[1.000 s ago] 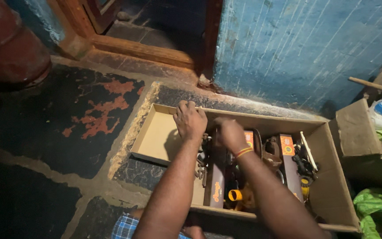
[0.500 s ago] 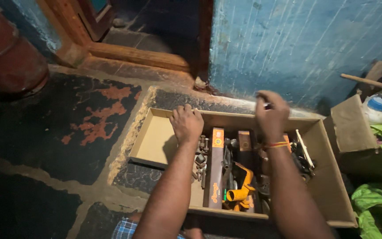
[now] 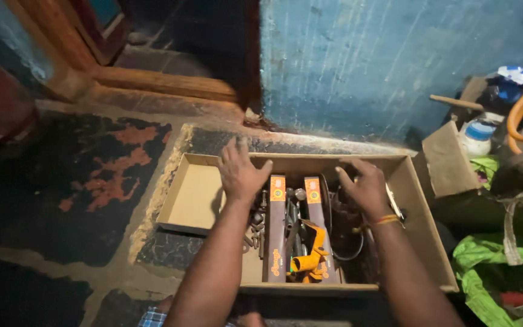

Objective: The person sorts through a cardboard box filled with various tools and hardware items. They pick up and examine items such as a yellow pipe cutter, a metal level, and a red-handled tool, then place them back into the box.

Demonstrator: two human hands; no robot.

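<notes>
Single head view, steeply down, close over cardboard box (image 3: 422, 242)

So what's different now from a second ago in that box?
The right hand lifted off the tools, swung to the far right wall, then settled lower with fingers spread, holding nothing. The left hand, the cardboard box and the two long brown packages stayed put.

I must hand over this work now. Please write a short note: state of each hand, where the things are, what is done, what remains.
Left hand: open, palm down, on the back wall of the cardboard box, over a pile of metal bolts.
Right hand: open, fingers spread, above dark tools at the box's right side; holds nothing.
In the box: two long brown packets, a yellow tool. The left part is bare cardboard.
Done: nothing lifted out.
Left: all contents remain inside the box.
</notes>
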